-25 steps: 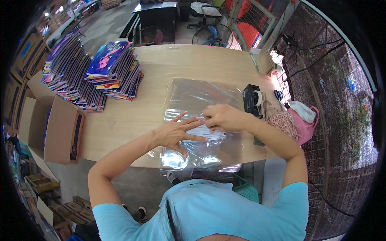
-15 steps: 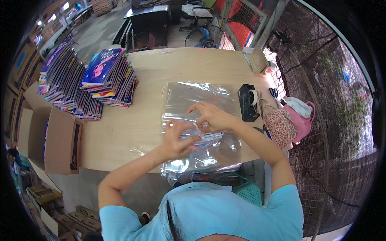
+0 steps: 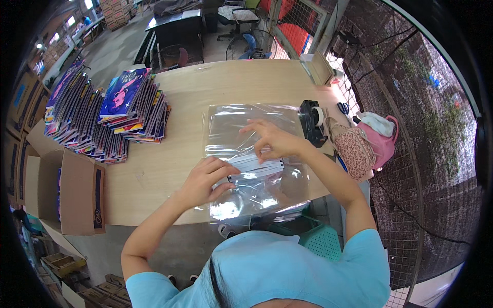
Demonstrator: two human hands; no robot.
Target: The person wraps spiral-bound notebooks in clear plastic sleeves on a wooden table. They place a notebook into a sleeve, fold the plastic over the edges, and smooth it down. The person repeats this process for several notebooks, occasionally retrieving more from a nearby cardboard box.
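A stack of clear plastic sheets or bags (image 3: 226, 120) lies on the table in front of me, glossy with reflections. On it rests a loose bundle of thin white strips (image 3: 251, 168) with dark marks at their ends, slightly fanned. My left hand (image 3: 205, 179) is at the bundle's left end, its thumb and fingers apart on either side of that end. Above the strips, my right hand (image 3: 275, 142) has a finger and thumb pressed together at their upper edge, the other fingers stretched out. Its fingertips partly hide the strips there.
Spiral-bound notebooks (image 3: 123, 97) stand in tall stacks at the far left. An open cardboard box (image 3: 82, 195) stands nearer, at the table's left edge. To the right are a black tape dispenser (image 3: 311, 126), scissors (image 3: 343, 108), a patterned pouch (image 3: 354, 154) and a pink bag (image 3: 385, 149).
My left hand has moved left and down to the end of the white strips, which now show more fully. My right hand stays near their upper edge. The view has shifted slightly.
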